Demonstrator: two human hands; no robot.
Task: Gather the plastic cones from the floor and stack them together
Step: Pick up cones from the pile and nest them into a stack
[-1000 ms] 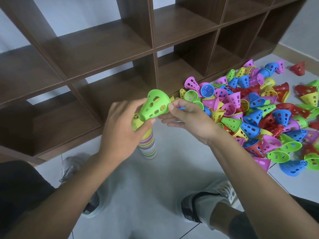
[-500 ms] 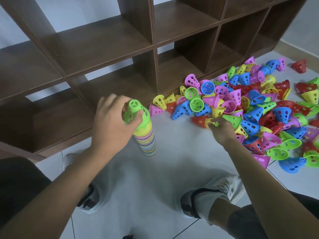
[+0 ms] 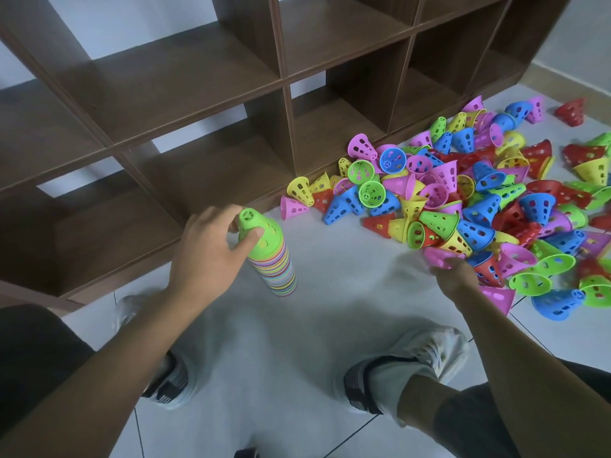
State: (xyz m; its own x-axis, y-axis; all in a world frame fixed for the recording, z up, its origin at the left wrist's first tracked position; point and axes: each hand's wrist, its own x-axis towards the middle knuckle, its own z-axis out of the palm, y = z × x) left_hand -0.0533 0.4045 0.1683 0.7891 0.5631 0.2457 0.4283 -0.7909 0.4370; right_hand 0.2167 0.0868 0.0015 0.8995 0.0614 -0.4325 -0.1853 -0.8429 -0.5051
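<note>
Stack (image 3: 276, 262): upright on floor (image 3: 314, 325), green cone (image 3: 259, 233) uppermost, gripped by left hand (image 3: 208, 256). Pink cone (image 3: 438, 256): at pile (image 3: 479, 200) edge, pinched by right hand (image 3: 454, 276). To be lifted clear, rim downward, then seated squarely on the steadied stack.

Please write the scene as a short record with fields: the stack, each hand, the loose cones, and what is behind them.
stack: upright stack of cones on the floor, green cone on top
left hand: left hand grips the green top cone
right hand: right hand holds a pink cone at the near edge of the pile
loose cones: mixed-colour pile on the tiles, to the right of the stack
behind: brown wooden shelf
</note>
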